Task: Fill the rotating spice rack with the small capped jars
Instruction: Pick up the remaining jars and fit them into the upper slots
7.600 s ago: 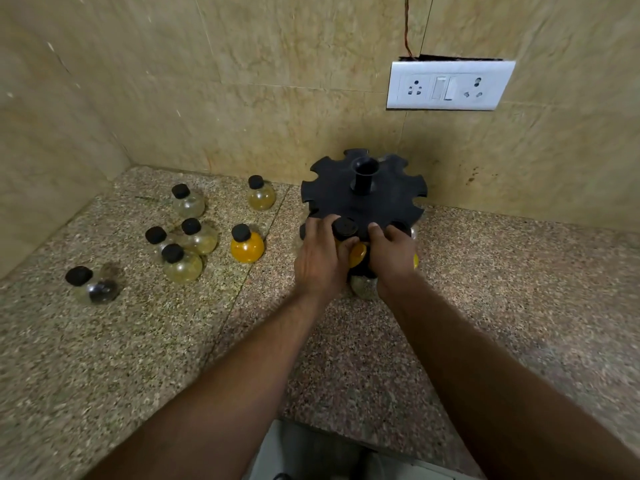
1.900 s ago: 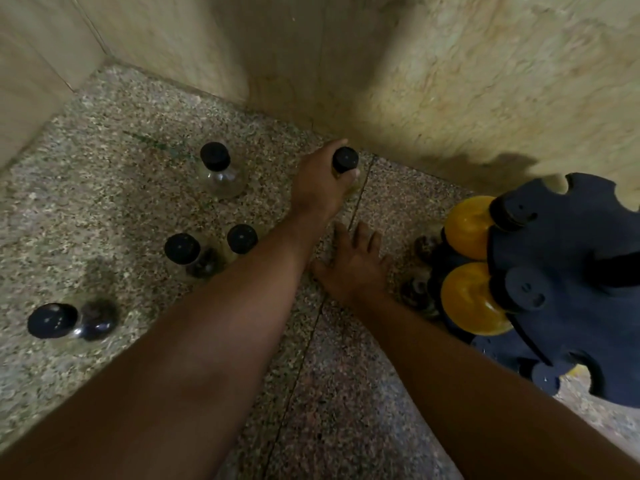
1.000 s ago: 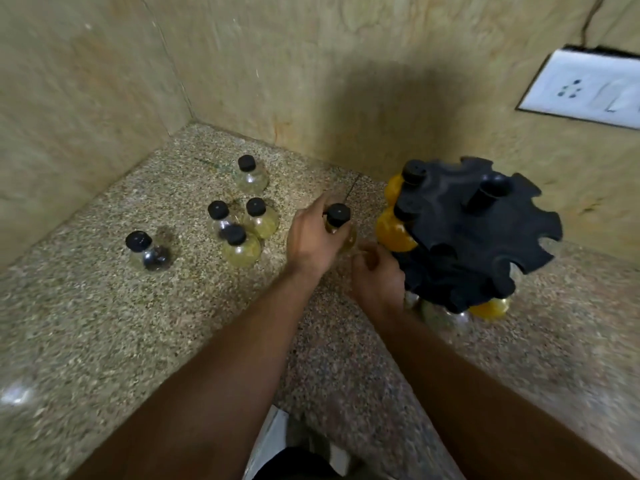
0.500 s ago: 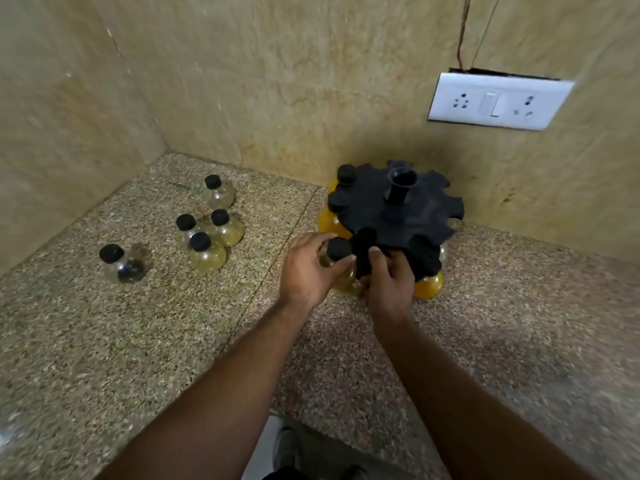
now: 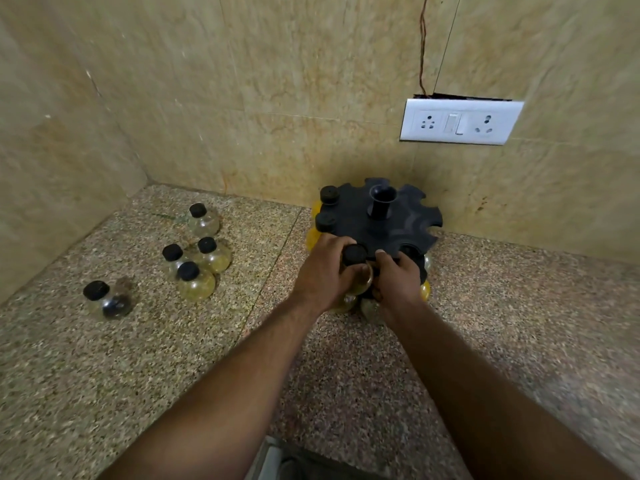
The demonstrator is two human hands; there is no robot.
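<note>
— Where was the black-capped round clear jar?
— Upright, cap up, at the near rim of the black notched plastic rack. The left hand wrapped it; the right hand gripped the rim.

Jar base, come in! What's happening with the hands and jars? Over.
Right hand grips spice rack; left hand holds capped jar at its front slot. Five loose jars on counter. Nothing blocking.

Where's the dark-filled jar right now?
Head view, far left on the counter: the dark-filled jar sits alone, left of the three-jar cluster, away from the rack.
</note>
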